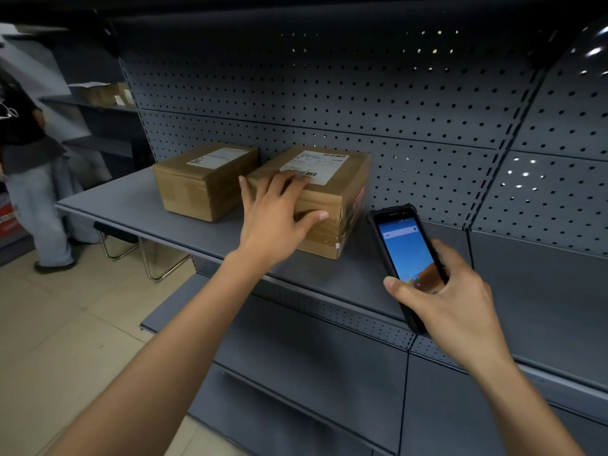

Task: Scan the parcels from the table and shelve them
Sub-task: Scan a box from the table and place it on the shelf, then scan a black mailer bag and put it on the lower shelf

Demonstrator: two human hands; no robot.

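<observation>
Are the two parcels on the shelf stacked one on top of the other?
No, the left parcel and right parcel sit side by side on the shelf.

The grey metal shelf (138, 205) carries two brown cardboard parcels, the left parcel (204, 182) near the right parcel (332, 199).

Dim aisle, dark top, wide-angle edge bending
</observation>
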